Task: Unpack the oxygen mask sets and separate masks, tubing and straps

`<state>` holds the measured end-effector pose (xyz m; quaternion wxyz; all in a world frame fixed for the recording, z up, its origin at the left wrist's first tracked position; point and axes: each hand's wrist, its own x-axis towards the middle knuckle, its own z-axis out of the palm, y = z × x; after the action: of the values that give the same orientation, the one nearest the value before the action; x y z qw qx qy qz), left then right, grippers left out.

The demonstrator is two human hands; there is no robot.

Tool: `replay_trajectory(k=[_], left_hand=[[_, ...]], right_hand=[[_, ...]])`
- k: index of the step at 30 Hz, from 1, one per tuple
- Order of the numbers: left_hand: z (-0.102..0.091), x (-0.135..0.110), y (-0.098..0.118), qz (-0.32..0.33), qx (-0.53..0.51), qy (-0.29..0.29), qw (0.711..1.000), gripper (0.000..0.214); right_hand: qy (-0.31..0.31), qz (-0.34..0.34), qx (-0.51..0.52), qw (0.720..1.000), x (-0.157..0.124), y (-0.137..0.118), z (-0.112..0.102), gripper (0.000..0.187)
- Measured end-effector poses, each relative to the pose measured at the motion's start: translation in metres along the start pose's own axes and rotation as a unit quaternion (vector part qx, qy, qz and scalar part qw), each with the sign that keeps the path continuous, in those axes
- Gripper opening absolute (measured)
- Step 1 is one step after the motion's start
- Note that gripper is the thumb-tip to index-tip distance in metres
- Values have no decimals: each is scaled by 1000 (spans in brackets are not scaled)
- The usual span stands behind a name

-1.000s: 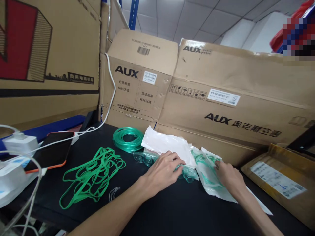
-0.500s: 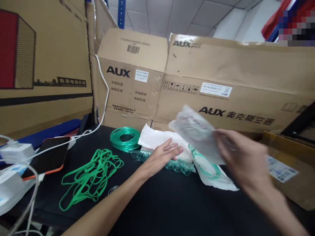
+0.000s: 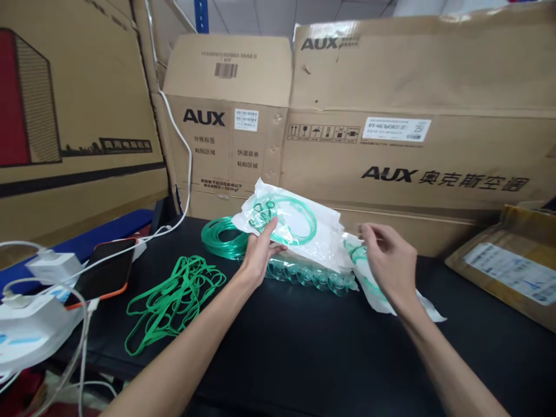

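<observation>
One packet [image 3: 299, 223] has its edge pinched by the left grip [image 3: 258, 253]; right grip [image 3: 391, 252] unclear; tabletop [image 3: 313, 347] spreads nearer.

Slim bare forearms [image 3: 186, 359]; bare fingers [image 3: 278, 249], right ones seemingly likewise, blurred.

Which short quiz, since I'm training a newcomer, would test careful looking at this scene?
1. Which hand holds the flat white-and-clear plastic pouch of coiled green tubing?
2. True or false: the tangled flat green bands lie on the flat black tabletop.
3. Fill in: the long brown cardboard panel at the back right bears the large black Latin letters ___.

Key: 1. Left hand. 2. True. 3. AUX.
</observation>
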<state>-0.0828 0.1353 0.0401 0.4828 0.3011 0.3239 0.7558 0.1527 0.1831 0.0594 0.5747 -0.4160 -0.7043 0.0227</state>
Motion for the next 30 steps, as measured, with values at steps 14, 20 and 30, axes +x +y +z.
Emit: replay_trajectory(k=[14, 20, 30], left_hand=[[9, -14, 2, -47, 29, -88, 995, 32], [5, -8, 5, -42, 40, -70, 996, 36], [-14, 16, 19, 68, 83, 107, 988, 26]], right_hand=[[-211, 272, 262, 901, -6, -14, 7, 46], [-245, 324, 333, 851, -4, -14, 5, 43], [-40, 355, 364, 860, 19, -1, -26, 16]])
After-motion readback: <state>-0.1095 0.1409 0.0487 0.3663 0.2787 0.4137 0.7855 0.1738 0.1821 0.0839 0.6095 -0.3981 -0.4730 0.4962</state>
